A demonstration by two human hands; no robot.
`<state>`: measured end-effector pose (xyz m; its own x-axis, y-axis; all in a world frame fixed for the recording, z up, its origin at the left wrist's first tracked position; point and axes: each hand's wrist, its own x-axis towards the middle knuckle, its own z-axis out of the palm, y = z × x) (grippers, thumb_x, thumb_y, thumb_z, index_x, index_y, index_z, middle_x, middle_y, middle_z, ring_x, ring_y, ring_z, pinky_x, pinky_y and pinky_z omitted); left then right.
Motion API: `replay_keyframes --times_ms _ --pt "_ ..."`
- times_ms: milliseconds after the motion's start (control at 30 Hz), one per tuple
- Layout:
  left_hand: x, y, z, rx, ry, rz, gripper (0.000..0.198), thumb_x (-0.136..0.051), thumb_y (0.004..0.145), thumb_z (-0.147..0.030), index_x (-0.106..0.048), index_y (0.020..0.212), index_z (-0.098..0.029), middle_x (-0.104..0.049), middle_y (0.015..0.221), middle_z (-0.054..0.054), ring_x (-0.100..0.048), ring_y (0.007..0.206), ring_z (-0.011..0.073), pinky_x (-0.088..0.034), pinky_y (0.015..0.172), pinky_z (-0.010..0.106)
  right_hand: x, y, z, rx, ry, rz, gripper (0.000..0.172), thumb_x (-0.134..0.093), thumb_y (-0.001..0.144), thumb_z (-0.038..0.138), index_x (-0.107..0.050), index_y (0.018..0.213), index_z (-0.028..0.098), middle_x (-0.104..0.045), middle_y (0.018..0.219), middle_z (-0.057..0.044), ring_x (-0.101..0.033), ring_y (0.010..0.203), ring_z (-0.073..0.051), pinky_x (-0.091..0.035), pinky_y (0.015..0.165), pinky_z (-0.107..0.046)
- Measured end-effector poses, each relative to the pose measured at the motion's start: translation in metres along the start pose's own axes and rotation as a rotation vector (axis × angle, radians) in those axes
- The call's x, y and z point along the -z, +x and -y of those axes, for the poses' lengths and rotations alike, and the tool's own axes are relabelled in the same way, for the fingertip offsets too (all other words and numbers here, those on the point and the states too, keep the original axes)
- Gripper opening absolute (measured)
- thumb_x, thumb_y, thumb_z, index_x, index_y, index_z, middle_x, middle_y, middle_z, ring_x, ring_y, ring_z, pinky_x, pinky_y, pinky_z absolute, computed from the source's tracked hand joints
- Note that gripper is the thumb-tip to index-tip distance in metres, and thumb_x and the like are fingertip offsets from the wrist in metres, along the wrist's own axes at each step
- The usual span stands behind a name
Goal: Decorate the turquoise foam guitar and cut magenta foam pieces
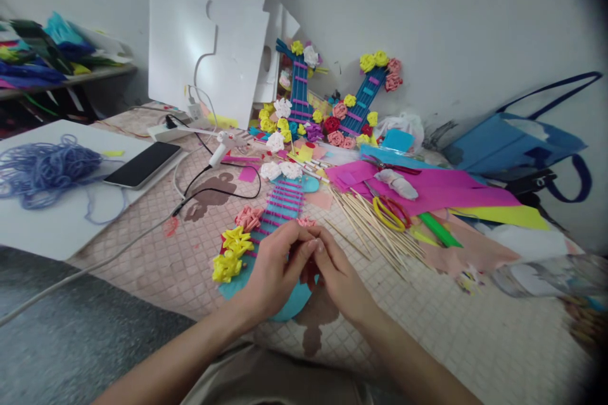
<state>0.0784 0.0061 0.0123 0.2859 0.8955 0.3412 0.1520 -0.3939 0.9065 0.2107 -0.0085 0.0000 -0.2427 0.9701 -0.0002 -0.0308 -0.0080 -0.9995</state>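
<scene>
flat blue card with pink strips [281, 218], mid-frame, seems light: hold its edge. fingers [303, 257] meet; can't tell if pinching.

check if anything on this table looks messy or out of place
The blue yarn lies in a loose tangle on the white board, and the wooden sticks are spread untidily across the tablecloth, one lying apart. The cloth's brown patches could be print or stains; I can't tell.

Curled left hand [278, 264] against right hand [339, 270]
</scene>
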Motion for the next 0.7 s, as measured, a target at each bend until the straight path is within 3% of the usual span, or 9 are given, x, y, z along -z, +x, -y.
replay_keyframes --times_ms 100,200,267,333,400,533,633,700 --pt "-0.006 -0.004 0.003 -0.088 0.168 -0.087 0.019 -0.042 0.094 -0.023 -0.051 0.078 -0.018 -0.052 0.069 0.000 -0.051 0.063 0.0110 -0.040 0.060 0.023 -0.006 -0.007 0.003 0.061 -0.083 -0.047 0.029 -0.036 0.095 0.046 -0.049 0.108 0.024 -0.053 0.069 0.002 -0.051 0.056 -0.012 -0.044 0.051 -0.025" --pt "-0.003 -0.008 0.005 -0.108 0.285 -0.133 0.021 -0.038 0.094 -0.020 -0.047 0.075 -0.019 -0.050 0.069 0.000 -0.049 0.064 0.0117 -0.037 0.059 0.023 0.002 -0.009 0.012 0.108 -0.169 -0.081 0.026 -0.044 0.093 0.044 -0.053 0.106 0.024 -0.054 0.071 0.001 -0.052 0.058 -0.012 -0.044 0.053 -0.025" --pt "0.004 -0.012 0.006 -0.084 0.319 -0.123 0.027 -0.037 0.093 -0.020 -0.039 0.066 -0.019 -0.044 0.061 -0.002 -0.044 0.056 0.0102 -0.033 0.054 0.023 0.014 -0.006 0.018 0.132 -0.228 -0.137 0.023 -0.049 0.091 0.043 -0.056 0.088 0.022 -0.051 0.063 0.002 -0.050 0.054 -0.011 -0.041 0.051 -0.024" --pt "0.012 -0.019 0.007 -0.069 0.338 -0.079 0.032 -0.038 0.093 -0.021 -0.033 0.061 -0.019 -0.038 0.056 -0.004 -0.039 0.050 0.0089 -0.029 0.050 0.022 0.029 0.002 0.025 0.151 -0.308 -0.206 0.031 -0.050 0.091 0.041 -0.051 0.068 0.020 -0.046 0.056 0.003 -0.046 0.051 -0.010 -0.038 0.050 -0.024" --pt "0.021 -0.026 0.008 -0.067 0.347 -0.043 0.035 -0.041 0.092 -0.023 -0.033 0.059 -0.019 -0.037 0.053 -0.004 -0.037 0.048 0.0083 -0.027 0.048 0.022 0.043 0.016 0.030 0.181 -0.373 -0.235 0.035 -0.048 0.091 0.040 -0.048 0.063 0.020 -0.047 0.055 0.003 -0.045 0.051 -0.010 -0.037 0.051 -0.024" --pt "0.032 -0.041 0.014 -0.046 0.327 -0.016 0.027 -0.049 0.090 -0.024 -0.045 0.064 -0.018 -0.048 0.058 -0.002 -0.045 0.053 0.0092 -0.033 0.050 0.020 0.048 0.060 0.037 0.234 -0.434 -0.121 0.021 -0.052 0.088 0.033 -0.051 0.072 0.019 -0.054 0.063 0.002 -0.053 0.059 -0.011 -0.042 0.058 -0.025" --pt "0.036 -0.052 0.023 -0.038 0.281 0.054 0.015 -0.047 0.091 -0.020 -0.053 0.078 -0.018 -0.057 0.070 0.000 -0.052 0.062 0.0105 -0.039 0.057 0.020 0.028 0.105 0.038 0.239 -0.434 0.038 0.009 -0.055 0.084 0.026 -0.054 0.091 0.021 -0.058 0.074 0.002 -0.058 0.060 -0.012 -0.043 0.057 -0.025" --pt "0.036 -0.060 0.031 -0.089 0.271 0.098 0.016 -0.044 0.093 -0.020 -0.054 0.080 -0.019 -0.058 0.071 0.001 -0.054 0.063 0.0107 -0.039 0.057 0.021 0.007 0.140 0.036 0.279 -0.574 0.112 0.007 -0.053 0.084 0.022 -0.055 0.078 0.019 -0.057 0.068 0.002 -0.055 0.059 -0.012 -0.042 0.058 -0.025"
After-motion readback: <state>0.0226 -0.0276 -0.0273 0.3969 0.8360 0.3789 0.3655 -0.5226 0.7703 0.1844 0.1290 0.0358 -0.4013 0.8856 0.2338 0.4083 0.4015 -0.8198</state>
